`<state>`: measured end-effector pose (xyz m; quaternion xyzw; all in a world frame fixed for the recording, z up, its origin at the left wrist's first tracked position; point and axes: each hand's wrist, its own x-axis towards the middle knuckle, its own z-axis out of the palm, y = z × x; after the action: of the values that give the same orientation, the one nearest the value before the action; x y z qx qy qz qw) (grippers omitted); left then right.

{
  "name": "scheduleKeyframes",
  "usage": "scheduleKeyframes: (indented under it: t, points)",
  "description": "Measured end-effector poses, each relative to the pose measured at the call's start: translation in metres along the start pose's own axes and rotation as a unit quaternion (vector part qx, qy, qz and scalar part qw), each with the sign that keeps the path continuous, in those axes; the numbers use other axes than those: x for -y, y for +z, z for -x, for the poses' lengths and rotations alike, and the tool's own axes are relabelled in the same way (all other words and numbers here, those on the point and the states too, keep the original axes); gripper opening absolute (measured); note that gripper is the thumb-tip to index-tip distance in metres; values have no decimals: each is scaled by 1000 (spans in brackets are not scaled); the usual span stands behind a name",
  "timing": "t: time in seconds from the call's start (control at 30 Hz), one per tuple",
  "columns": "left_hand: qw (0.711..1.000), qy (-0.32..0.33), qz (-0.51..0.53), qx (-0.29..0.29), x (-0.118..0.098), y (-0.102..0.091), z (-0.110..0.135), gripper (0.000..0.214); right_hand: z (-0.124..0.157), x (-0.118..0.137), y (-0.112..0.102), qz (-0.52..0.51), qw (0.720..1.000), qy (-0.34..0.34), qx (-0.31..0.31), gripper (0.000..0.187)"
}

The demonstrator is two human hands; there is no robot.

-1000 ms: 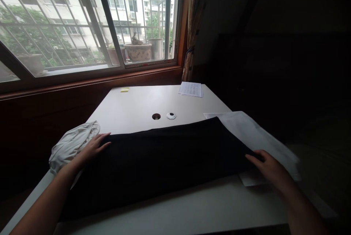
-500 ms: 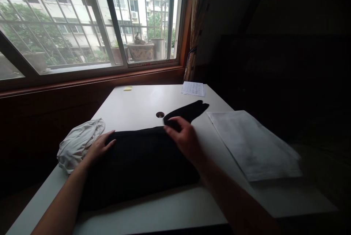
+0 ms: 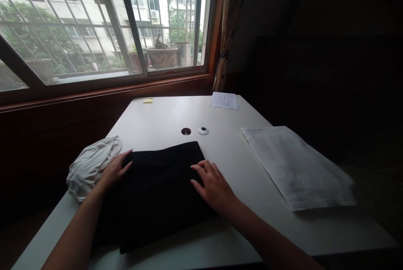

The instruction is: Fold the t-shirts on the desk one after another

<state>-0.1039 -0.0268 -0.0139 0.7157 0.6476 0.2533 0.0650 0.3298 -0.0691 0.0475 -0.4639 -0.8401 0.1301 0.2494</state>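
Note:
A black garment, its exact kind unclear, lies folded on the white table in front of me. My left hand rests on its left edge with thumb and fingers apart. On the right part of the cloth lies my right hand, fingers bent and spread, thumb apart from them. Neither hand grips the fabric. Beside my left hand sits a crumpled white cloth.
A flat, folded white cloth lies at the right. Papers and a yellow note are at the far edge. A cable hole and a white round cover are mid-table. A barred window stands behind.
The strip of black fabric that stuck out at upper right is folded over onto the garment, uncovering the white round cover. My right hand has let go and come down nearer.

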Motion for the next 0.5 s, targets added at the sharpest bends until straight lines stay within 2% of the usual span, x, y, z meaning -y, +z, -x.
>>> scheduleKeyframes:
  t: [0.07, 0.17, 0.27, 0.33, 0.43, 0.5]
  points:
    - [1000, -18, 10, -7, 0, 0, -1, 64, 13, -23, 3, 25, 998, 51, -22, 54]
    - [997, -61, 41, -9, -4, -2, -2, 69, 30, -36, 9, -39, 997, 62, 2, 66]
    - [995, -84, 61, -7, -12, -6, -1, 71, 35, -39, 7, -116, 990, 73, 32, 69]
    - [993, -88, 77, 2, -18, -8, 2, 71, 30, -48, 0, -124, 989, 81, 27, 67]
    - [987, -85, 123, 64, -32, -6, 7, 76, 18, -80, -18, -64, 994, 84, -32, 59]
    - [982, -47, 150, 104, -48, 0, 9, 78, 12, -105, -33, 20, 992, 94, -78, 50]
